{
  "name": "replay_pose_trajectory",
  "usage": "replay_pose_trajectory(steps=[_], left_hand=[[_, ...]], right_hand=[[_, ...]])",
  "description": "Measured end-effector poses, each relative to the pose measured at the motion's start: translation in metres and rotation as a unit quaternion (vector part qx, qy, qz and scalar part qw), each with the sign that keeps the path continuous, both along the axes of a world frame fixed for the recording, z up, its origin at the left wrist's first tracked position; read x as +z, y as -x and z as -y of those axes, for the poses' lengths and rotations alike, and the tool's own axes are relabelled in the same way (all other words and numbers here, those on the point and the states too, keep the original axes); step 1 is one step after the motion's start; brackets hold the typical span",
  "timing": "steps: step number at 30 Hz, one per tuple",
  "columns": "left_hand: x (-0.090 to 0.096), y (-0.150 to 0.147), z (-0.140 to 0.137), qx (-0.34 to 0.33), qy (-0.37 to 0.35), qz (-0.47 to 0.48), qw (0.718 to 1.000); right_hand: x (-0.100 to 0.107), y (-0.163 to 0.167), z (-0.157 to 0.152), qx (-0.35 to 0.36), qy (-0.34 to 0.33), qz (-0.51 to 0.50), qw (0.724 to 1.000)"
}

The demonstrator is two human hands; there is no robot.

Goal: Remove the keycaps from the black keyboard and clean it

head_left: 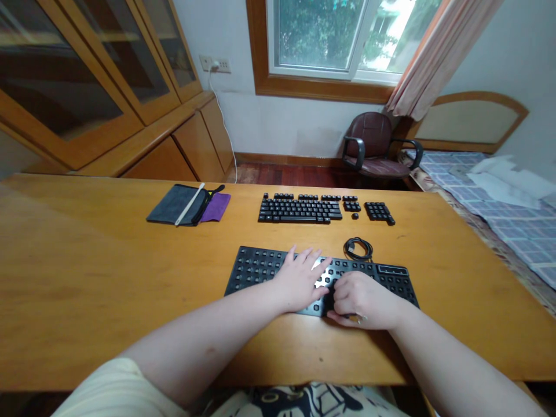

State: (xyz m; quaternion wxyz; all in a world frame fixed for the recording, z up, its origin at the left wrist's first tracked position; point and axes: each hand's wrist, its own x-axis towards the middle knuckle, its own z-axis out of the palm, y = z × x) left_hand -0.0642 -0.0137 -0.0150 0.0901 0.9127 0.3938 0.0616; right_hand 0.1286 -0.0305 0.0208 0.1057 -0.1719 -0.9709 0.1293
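resting flat on the keyboard frame (260, 267), the left hand (299, 281) lies palm down with its fingers spread wide and closes on nothing. the frame is a black board stripped of its caps, rows of bare switches showing, and it sits on the near middle of the wooden desk (87, 278), just in front of the person. the right hand (362, 301) sits on the frame's near edge, right of the left hand and almost touching it, curled into a loose fist with the fingers tucked under; something small shows under the knuckles at the near side, but i cannot tell what it is or whether the hand grips it. between the two hands a pale patch of the frame catches the light.

farther back on the desk the keycaps (299, 208) lie set out in keyboard order, with a small separate number block at the right. a coiled black cable (358, 249) lies just beyond the frame's far right edge. to the far left lies a dark grey pouch (176, 204) with a purple cloth (216, 207) touching its right side. beyond the desk stands a dark red armchair (376, 145) under the window, and a bed (512, 226) runs along the right.
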Motion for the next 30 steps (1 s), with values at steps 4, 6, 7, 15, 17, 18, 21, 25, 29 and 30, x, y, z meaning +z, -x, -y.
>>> replay_pose_trajectory(steps=[4, 6, 7, 15, 17, 18, 21, 25, 29, 30], left_hand=[[0.001, 0.0, 0.0, -0.003, 0.001, 0.001, 1.0], [0.001, 0.0, 0.0, -0.002, 0.005, 0.001, 1.0], [0.001, 0.0, 0.0, -0.001, 0.006, 0.0, 1.0], [-0.001, -0.001, -0.001, 0.002, 0.015, 0.008, 1.0], [-0.001, -0.001, -0.001, 0.002, 0.019, 0.009, 1.0], [-0.001, -0.001, -0.001, 0.002, 0.02, 0.009, 1.0], [0.002, 0.0, 0.0, 0.01, 0.018, 0.026, 0.999], [0.01, 0.003, -0.002, 0.023, 0.035, 0.126, 0.991], [0.017, 0.005, -0.006, 0.04, 0.083, 0.234, 0.968], [0.017, 0.005, -0.007, 0.044, 0.093, 0.252, 0.962]], right_hand=[[-0.002, 0.0, -0.001, 0.001, 0.012, -0.026, 1.0], [-0.004, -0.001, -0.002, -0.004, 0.022, -0.053, 0.998], [-0.005, -0.001, -0.003, -0.007, 0.03, -0.069, 0.997], [0.0, -0.019, -0.007, -0.184, 0.108, -0.264, 0.941], [-0.005, -0.02, -0.012, -0.289, 0.106, -0.285, 0.908], [-0.008, -0.02, -0.014, -0.336, 0.114, -0.291, 0.889], [-0.019, -0.017, -0.022, -0.421, 0.192, -0.311, 0.83], [-0.029, -0.017, -0.025, -0.419, 0.308, -0.333, 0.786], [-0.025, -0.017, -0.021, -0.372, 0.311, -0.315, 0.816], [-0.023, -0.016, -0.02, -0.358, 0.299, -0.307, 0.83]])
